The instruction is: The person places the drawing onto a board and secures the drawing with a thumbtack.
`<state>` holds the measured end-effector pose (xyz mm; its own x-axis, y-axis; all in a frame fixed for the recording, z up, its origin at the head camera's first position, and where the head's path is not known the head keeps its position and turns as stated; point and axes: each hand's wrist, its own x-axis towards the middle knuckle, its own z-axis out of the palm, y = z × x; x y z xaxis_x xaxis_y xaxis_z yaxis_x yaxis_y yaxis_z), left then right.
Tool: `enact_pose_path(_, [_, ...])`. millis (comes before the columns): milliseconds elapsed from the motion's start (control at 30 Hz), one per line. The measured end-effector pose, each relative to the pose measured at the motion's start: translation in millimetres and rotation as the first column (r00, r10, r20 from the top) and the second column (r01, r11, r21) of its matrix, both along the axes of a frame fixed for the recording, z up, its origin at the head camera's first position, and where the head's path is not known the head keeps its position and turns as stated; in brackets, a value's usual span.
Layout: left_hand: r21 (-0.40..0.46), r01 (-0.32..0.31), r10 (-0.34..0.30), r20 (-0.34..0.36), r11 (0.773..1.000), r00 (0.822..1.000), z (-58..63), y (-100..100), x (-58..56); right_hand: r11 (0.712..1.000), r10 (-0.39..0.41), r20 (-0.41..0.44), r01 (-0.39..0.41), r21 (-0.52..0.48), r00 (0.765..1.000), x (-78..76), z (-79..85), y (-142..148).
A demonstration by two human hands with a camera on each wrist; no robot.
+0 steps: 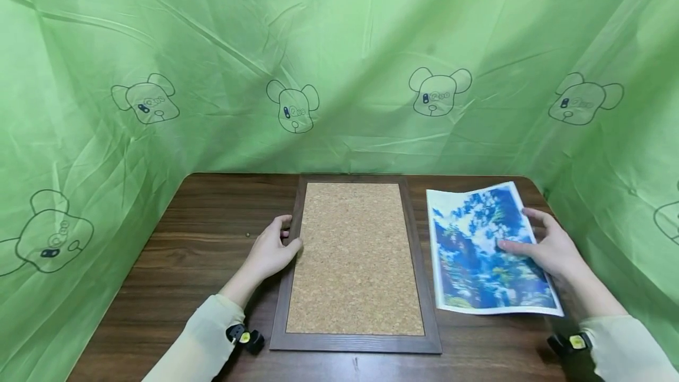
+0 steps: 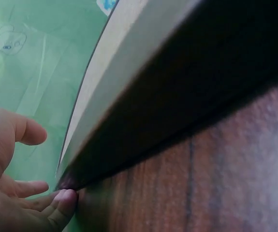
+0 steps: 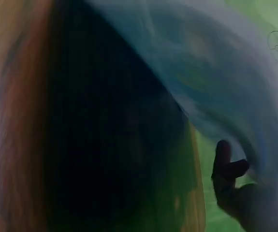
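Note:
A cork board with a dark brown wooden frame (image 1: 357, 343) lies upright in the middle of the table. My left hand (image 1: 273, 252) is at its left rail, fingertips against the outer side. In the left wrist view, the fingers (image 2: 64, 205) touch the low edge while the thumb (image 2: 32, 133) stands apart from it. To the right, my right hand (image 1: 554, 252) pinches a blue landscape print (image 1: 477, 276) with a white border by its right side. The thumb lies on the picture and other fingers are behind it. In the right wrist view the sheet (image 3: 201, 63) bends and blurs.
The dark wood-grain table (image 1: 212, 217) ends at the green fabric backdrop (image 1: 345, 46), which carries bear-head drawings and encloses the back and both sides. A tiny round speck (image 1: 247, 234) lies left of the board. Each wrist wears a small black device.

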<state>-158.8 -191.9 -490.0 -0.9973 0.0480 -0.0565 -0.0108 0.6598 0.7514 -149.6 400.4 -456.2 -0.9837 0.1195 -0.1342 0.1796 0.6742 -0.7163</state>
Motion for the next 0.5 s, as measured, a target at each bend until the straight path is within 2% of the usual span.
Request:
enact_pose_path(100, [-0.009, 0.004, -0.004, -0.016, 1.000, 1.000, -2.7, -1.6, 0.4, 0.995, 0.037, -0.041, -0.040, -0.095, 0.998, -4.5, 1.5, -7.4])
enact_pose_path(200, [-0.006, 0.009, -0.010, -0.029, 1.000, 1.000, -4.3, -3.1, 1.2, 0.985, 0.105, -0.069, -0.114, -0.133, 0.992, -7.2, 4.8, -14.7])
enact_pose_path(267, [-0.006, 0.017, -0.017, -0.036, 1.000, 0.999, -4.8, -3.6, 1.3, 0.984, 0.137, -0.093, -0.146, -0.102, 0.986, -8.0, 9.1, -19.7])
enact_pose_path(400, [-0.010, 0.038, -0.039, -0.047, 0.999, 0.998, -5.7, -3.7, 1.9, 0.982, 0.187, -0.167, -0.180, 0.056, 0.968, -7.9, 29.2, -32.1])
enact_pose_path(467, [-0.013, 0.042, -0.043, -0.049, 0.999, 0.998, -6.4, -3.7, 2.5, 0.979, 0.203, -0.191, -0.193, 0.067, 0.960, -8.1, 45.2, -41.8])
enact_pose_path(500, [-0.014, 0.042, -0.043, -0.047, 0.999, 0.998, -6.8, -3.6, 3.0, 0.978, 0.207, -0.197, -0.204, 0.038, 0.958, -7.8, 54.7, -47.7])
